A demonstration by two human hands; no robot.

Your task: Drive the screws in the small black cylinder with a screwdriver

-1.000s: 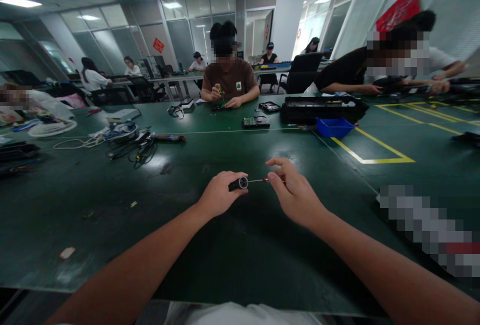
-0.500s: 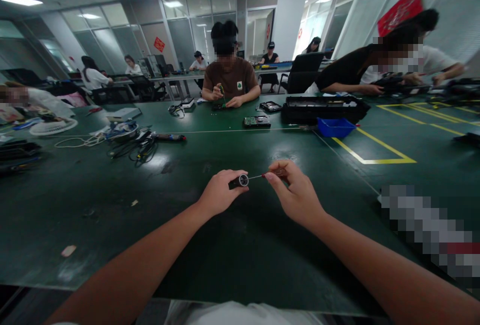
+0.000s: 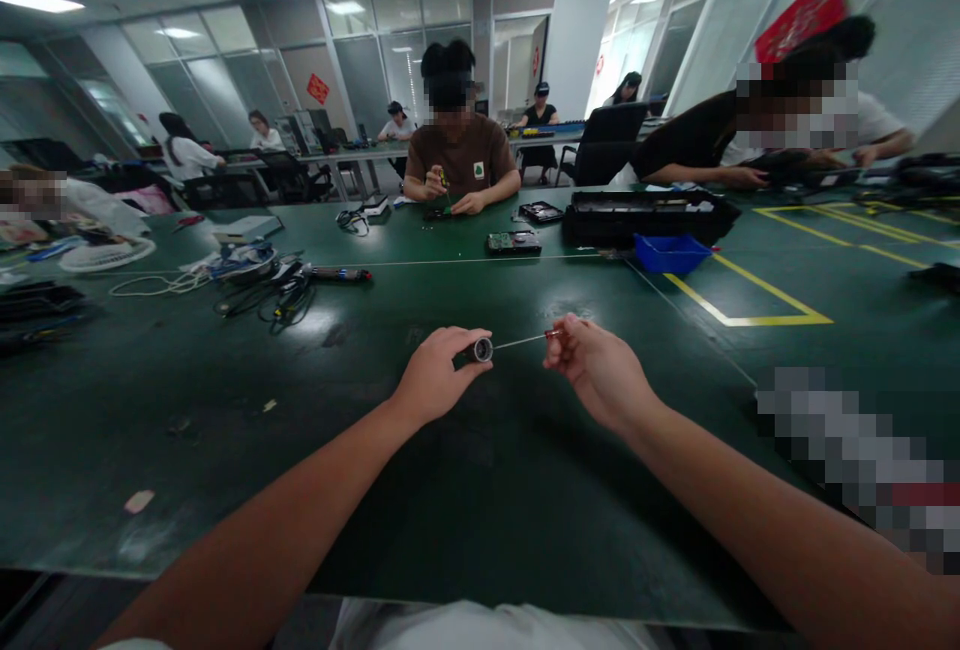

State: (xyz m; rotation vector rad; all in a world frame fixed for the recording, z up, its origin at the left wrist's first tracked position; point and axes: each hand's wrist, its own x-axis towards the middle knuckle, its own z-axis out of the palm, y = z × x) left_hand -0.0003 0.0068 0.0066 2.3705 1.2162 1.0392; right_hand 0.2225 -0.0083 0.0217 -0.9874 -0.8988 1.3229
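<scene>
My left hand (image 3: 433,373) is closed around a small black cylinder with a silver ring end (image 3: 480,350), held just above the green table (image 3: 465,520). My right hand (image 3: 596,370) pinches a thin screwdriver (image 3: 534,338) with a red collar; its metal shaft points left and its tip meets the cylinder's end. Both hands hover over the middle of the table, close to me.
A tangle of cables and a soldering tool (image 3: 277,285) lies far left. A circuit board (image 3: 512,243), a black case (image 3: 645,215) and a blue bin (image 3: 669,253) sit further back. A person in a brown shirt (image 3: 459,162) works opposite; others sit right and left. Yellow tape (image 3: 739,305) marks the table.
Both hands have risen slightly and drifted away from me. The right hand has pulled a little to the right, so more of the screwdriver shaft shows between the hands.
</scene>
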